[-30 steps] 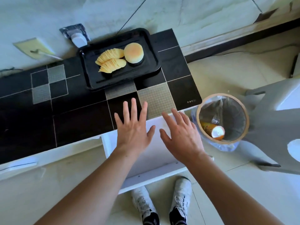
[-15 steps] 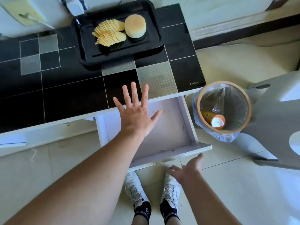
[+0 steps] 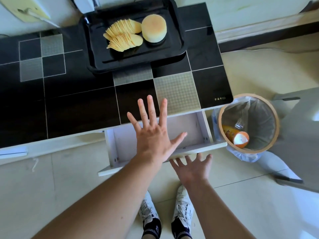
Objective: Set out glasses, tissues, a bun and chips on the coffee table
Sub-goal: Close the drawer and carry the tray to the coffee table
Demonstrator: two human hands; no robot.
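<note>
Two hands were spread and held nothing. The black chequered glass coffee table [image 3: 77, 107] carried a black rectangular plastic tray [image 3: 174, 19] far from the body, well beyond both hands. The empty white pull-out drawer [image 3: 179, 123] stood open, long axis left-right; the left hand [image 3: 152, 135] hovered over it, the right hand [image 3: 194, 169] at its front. The fanned yellow chips [image 3: 124, 37] and round pale bun [image 3: 154, 28] lay touching on the tray. No glasses or tissues showed.

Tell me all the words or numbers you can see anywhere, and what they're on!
Small gold mark on the coffee table near its right front corner: too small to read.
Red print on the orange can in the bin: too blurred to read.
Logo on the socks: unreadable.
Nothing else carries writing.
</note>
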